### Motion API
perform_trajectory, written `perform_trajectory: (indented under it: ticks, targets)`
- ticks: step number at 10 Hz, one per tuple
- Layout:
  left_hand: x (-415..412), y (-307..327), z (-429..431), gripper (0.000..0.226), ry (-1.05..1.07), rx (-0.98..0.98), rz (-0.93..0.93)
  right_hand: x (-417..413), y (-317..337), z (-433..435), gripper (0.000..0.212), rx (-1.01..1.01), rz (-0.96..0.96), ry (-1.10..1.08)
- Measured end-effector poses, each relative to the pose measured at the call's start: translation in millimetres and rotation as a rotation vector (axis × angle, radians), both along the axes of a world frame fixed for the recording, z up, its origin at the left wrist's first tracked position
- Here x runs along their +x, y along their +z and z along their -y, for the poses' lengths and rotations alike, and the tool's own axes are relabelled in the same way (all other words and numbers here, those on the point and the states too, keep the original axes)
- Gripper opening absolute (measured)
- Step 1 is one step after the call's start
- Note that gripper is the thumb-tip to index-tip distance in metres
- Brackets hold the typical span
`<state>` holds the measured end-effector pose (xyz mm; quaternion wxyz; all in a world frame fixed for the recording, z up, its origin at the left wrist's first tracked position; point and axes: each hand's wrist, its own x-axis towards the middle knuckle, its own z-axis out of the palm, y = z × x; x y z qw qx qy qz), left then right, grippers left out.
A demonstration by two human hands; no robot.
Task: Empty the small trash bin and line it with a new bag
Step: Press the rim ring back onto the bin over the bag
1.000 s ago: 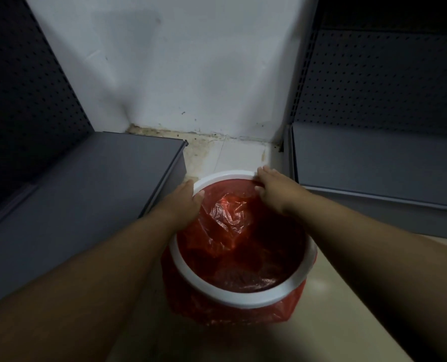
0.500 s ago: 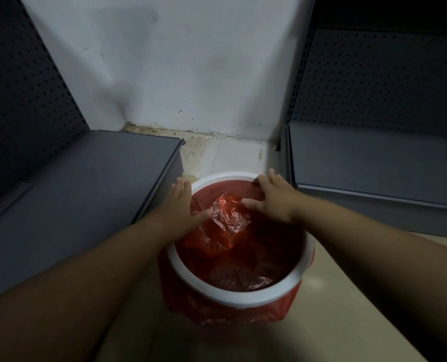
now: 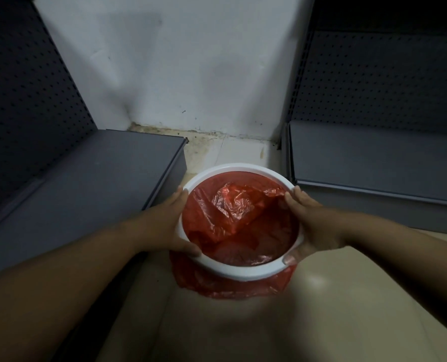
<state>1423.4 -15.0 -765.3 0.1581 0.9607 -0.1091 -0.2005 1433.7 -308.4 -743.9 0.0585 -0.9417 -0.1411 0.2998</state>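
A small round bin with a white rim (image 3: 240,273) stands on the beige floor in a corner. A red plastic bag (image 3: 232,218) lines its inside, crumpled at the back, and its edge hangs out below the rim at the front (image 3: 230,286). My left hand (image 3: 165,226) clasps the rim's left side, thumb on the front edge. My right hand (image 3: 311,226) clasps the rim's right side, thumb on the front edge and fingers touching the bag at the back right.
A low grey shelf base (image 3: 99,178) stands close on the left and another (image 3: 373,163) on the right, both backed by dark perforated panels. A white wall (image 3: 178,74) closes the corner behind the bin. Beige floor (image 3: 243,330) stretches toward me.
Both hands have slid from the back of the rim to its left and right sides. The rim now sits between them; the crumpled bag inside has shifted slightly.
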Motion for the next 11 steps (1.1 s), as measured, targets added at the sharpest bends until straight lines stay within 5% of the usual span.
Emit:
perform_trajectory:
  ticks: [9, 10, 11]
  targets:
    - [49.0, 1.1, 11.6, 0.137, -0.01, 0.085, 0.027, 47.4, -3.3, 6.9, 0.139, 0.084, 0.007, -0.075]
    - [53.6, 4.4, 10.3, 0.128, -0.005, 0.164, 0.044, 44.2, -2.0, 5.7, 0.131, 0.161, 0.001, -0.102]
    - [52.9, 39.9, 19.1, 0.099, 0.076, -0.006, 0.105, 42.0, 54.7, 1.0, 0.123, 0.328, 0.131, -0.233]
